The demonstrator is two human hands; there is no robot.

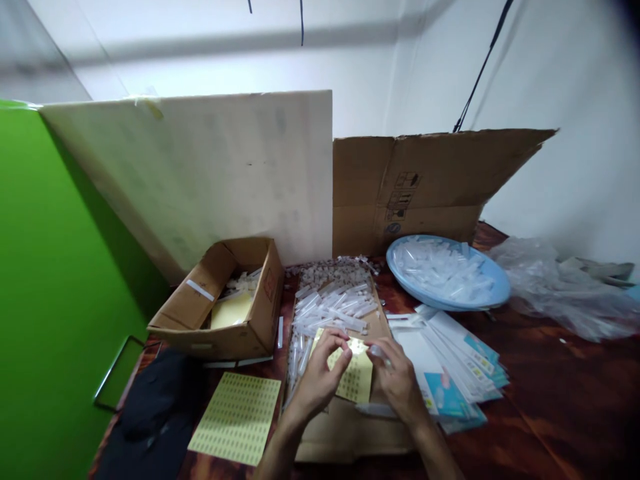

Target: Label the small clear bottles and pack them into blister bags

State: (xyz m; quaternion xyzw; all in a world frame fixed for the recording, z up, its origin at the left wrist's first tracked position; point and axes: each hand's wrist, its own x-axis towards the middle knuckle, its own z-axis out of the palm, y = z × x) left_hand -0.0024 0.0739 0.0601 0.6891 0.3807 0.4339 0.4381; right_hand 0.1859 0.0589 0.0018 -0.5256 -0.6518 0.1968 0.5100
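Observation:
My left hand (320,377) is closed in a pinch at the top edge of a small yellow sticker sheet (356,375) that lies on a flat piece of cardboard (345,433). My right hand (397,380) is curled beside it, fingers closed around a small clear plastic tube (376,351). Just beyond both hands lies a heap of clear plastic tubes (330,303) on the same cardboard. A second, larger yellow sticker sheet (236,417) lies flat to the left of my left forearm.
An open cardboard box (220,300) with small parts stands at the left. A blue dish (493,280) of clear pieces sits at the right rear, printed packets (455,367) in front of it, crumpled plastic bags (560,287) at far right. A white board and cardboard sheet stand behind.

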